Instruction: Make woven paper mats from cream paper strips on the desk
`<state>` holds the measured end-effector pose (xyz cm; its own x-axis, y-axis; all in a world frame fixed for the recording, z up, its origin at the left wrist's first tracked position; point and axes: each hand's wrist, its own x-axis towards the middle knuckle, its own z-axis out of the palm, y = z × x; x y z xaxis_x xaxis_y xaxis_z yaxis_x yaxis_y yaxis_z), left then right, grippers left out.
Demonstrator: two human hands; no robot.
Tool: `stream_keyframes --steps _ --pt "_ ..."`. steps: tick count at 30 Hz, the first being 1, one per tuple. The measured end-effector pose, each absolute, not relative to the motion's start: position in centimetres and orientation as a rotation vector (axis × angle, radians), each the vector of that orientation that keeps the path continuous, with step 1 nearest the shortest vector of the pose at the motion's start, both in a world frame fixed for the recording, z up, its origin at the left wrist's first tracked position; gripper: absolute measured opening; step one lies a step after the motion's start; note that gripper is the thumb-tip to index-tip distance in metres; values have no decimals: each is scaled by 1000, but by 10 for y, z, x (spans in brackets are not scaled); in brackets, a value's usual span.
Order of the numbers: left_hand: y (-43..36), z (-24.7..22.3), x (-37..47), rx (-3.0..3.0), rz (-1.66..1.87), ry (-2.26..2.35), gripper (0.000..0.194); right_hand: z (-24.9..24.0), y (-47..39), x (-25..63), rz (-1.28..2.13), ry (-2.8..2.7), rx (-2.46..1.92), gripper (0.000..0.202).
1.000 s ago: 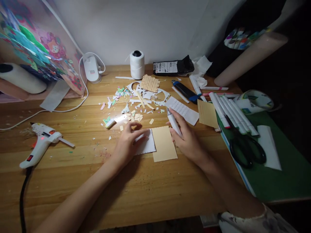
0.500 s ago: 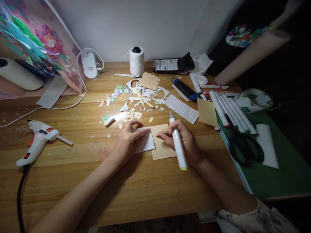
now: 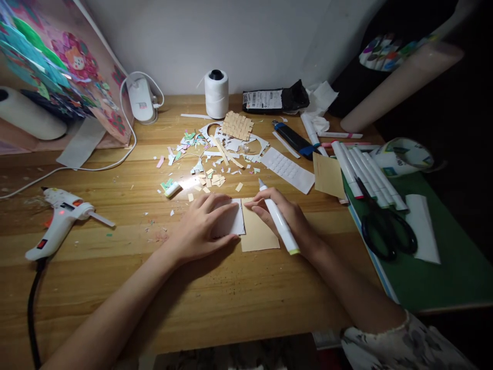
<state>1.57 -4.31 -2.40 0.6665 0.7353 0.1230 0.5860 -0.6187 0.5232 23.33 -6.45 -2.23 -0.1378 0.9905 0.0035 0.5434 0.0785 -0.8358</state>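
My left hand (image 3: 204, 226) lies spread and flat on a small white card (image 3: 232, 221), thumb and fingers apart. The card overlaps the left edge of a cream sheet (image 3: 260, 234) on the table. In my right hand (image 3: 288, 218) is a white marker (image 3: 281, 222), its tip pointing up and left and its yellow-green end toward me. Fingertips of that hand touch the cream sheet's upper left part, beside the card's edge. A marker cap (image 3: 173, 189) lies beyond my left hand, near cut paper bits (image 3: 213, 179).
At the left lies a glue gun (image 3: 59, 226) with its cord. A thread spool (image 3: 216, 95), woven square (image 3: 238, 126) and blue-black cutter (image 3: 295, 140) stand or lie at the back. Several markers (image 3: 365, 174), black scissors (image 3: 389, 231) and a tape roll (image 3: 404, 156) are at the right.
My left hand has spread out flatter over the white card, its thumb now low near the card's bottom edge. The marker's tip has shifted left and its body leans more.
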Motion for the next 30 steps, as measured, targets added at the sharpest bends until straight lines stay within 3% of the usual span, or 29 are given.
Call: stream_keyframes --steps 9,12,18,30 --pt "-45 -23 17 2489 376 1076 50 -20 -64 236 941 -1780 -1311 34" --pt "-45 -22 18 2486 375 1058 50 -21 -64 236 918 -1714 -1350 31" --pt "-45 -23 17 2512 373 1018 51 -35 -60 236 1201 -1491 -1268 20" --pt "-45 -23 17 2588 310 1015 51 -40 -57 236 1129 -1567 -1354 16"
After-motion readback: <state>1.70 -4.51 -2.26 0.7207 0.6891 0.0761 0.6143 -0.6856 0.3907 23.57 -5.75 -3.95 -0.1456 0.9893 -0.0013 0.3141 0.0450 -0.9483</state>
